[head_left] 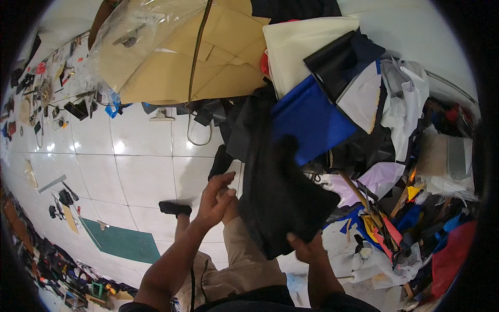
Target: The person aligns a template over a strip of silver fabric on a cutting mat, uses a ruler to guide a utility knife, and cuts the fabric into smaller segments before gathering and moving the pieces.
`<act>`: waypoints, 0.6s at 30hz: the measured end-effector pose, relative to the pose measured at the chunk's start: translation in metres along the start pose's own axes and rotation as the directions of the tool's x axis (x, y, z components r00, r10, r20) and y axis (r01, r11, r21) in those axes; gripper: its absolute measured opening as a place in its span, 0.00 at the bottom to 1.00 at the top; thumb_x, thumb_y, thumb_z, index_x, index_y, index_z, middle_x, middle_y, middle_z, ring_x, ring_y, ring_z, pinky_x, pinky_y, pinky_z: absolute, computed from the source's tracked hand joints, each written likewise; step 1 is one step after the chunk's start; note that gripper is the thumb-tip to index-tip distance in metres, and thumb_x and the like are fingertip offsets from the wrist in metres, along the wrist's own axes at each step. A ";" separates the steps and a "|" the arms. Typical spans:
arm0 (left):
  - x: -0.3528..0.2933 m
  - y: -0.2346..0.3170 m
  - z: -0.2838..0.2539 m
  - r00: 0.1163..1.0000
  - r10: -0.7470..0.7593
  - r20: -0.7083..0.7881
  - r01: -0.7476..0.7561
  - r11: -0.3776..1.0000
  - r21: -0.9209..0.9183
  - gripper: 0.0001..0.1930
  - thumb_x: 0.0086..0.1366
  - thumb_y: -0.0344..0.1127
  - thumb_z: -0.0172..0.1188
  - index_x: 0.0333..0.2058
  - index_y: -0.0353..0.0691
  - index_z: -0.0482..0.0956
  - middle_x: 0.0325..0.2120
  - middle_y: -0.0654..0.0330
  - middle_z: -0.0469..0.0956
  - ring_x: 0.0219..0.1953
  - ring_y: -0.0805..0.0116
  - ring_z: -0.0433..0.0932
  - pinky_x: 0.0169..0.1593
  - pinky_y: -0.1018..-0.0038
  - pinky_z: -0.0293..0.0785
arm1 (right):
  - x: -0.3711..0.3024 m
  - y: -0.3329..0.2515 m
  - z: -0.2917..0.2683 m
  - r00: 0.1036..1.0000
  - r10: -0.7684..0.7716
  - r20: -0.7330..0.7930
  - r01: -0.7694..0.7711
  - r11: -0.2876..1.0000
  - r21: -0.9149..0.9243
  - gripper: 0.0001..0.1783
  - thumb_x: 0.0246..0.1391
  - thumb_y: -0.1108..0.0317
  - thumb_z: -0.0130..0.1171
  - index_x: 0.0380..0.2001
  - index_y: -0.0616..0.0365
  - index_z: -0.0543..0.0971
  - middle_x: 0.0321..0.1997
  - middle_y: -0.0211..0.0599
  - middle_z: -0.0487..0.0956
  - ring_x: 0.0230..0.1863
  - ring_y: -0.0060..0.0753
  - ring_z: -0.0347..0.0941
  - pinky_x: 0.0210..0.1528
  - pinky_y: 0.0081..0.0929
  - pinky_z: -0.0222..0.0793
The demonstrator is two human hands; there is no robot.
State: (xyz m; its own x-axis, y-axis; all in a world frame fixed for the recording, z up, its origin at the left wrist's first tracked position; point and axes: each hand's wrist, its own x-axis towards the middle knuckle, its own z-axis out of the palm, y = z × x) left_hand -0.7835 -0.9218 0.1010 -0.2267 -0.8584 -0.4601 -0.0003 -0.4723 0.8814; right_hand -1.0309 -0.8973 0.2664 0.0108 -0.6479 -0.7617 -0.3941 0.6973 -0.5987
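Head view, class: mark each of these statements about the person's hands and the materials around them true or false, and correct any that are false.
1. The right hand grips the lower edge of a black sheet of material. True.
2. The left hand holds a pair of scissors. False: it holds nothing that can be seen, its fingers raised beside the black sheet.
3. A blue sheet lies in the pile beyond the black sheet. True.
4. The floor is dark wood. False: it is white tile.
5. A green cutting mat lies on the floor to the person's left. True.
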 end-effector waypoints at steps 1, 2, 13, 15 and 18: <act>0.003 0.001 -0.002 1.000 0.005 0.000 -0.005 1.000 0.004 0.24 0.68 0.42 0.55 0.57 0.33 0.70 0.46 0.51 0.75 0.51 0.59 0.74 0.58 0.66 0.67 | -0.002 -0.005 0.005 1.000 -0.005 -0.002 0.005 1.000 0.002 0.27 0.54 0.61 0.59 0.56 0.61 0.70 0.53 0.48 0.75 0.51 0.46 0.73 0.56 0.40 0.67; 0.006 0.008 -0.004 0.998 -0.060 0.014 0.061 0.992 -0.110 0.24 0.70 0.42 0.52 0.59 0.33 0.69 0.51 0.50 0.73 0.56 0.59 0.71 0.61 0.67 0.64 | -0.003 -0.012 0.012 0.982 -0.157 0.102 0.167 0.981 -0.097 0.26 0.54 0.61 0.59 0.55 0.59 0.72 0.51 0.51 0.76 0.51 0.51 0.74 0.55 0.42 0.69; -0.067 0.005 -0.077 0.866 -0.441 0.238 0.482 0.606 -0.633 0.46 0.69 0.72 0.30 0.66 0.33 0.60 0.63 0.51 0.66 0.65 0.57 0.64 0.69 0.64 0.56 | -0.039 -0.033 0.090 0.831 -0.355 0.429 0.358 0.931 0.077 0.25 0.55 0.55 0.60 0.51 0.59 0.75 0.48 0.55 0.79 0.49 0.59 0.75 0.55 0.45 0.69; -0.087 0.025 -0.089 0.844 -0.469 0.260 0.512 0.560 -0.651 0.47 0.67 0.73 0.32 0.66 0.33 0.60 0.63 0.50 0.66 0.64 0.56 0.65 0.68 0.63 0.57 | -0.044 -0.052 0.105 0.893 -0.203 0.402 0.168 0.978 0.121 0.28 0.54 0.55 0.61 0.53 0.61 0.73 0.50 0.55 0.78 0.51 0.56 0.75 0.57 0.44 0.68; -0.128 0.019 -0.111 0.763 -0.525 0.378 0.597 0.346 -0.723 0.52 0.63 0.78 0.36 0.65 0.31 0.61 0.62 0.47 0.67 0.63 0.55 0.66 0.67 0.62 0.59 | -0.045 -0.049 0.123 0.928 -0.008 0.373 -0.105 0.954 0.282 0.33 0.52 0.56 0.63 0.56 0.66 0.70 0.53 0.54 0.76 0.54 0.51 0.73 0.60 0.43 0.65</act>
State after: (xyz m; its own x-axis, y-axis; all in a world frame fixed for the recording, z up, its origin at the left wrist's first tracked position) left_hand -0.6461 -0.8432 0.1651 -0.5409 -0.3310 -0.7732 0.5691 -0.8209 -0.0467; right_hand -0.8991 -0.8645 0.2991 0.3555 -0.4926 -0.7943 -0.1183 0.8193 -0.5610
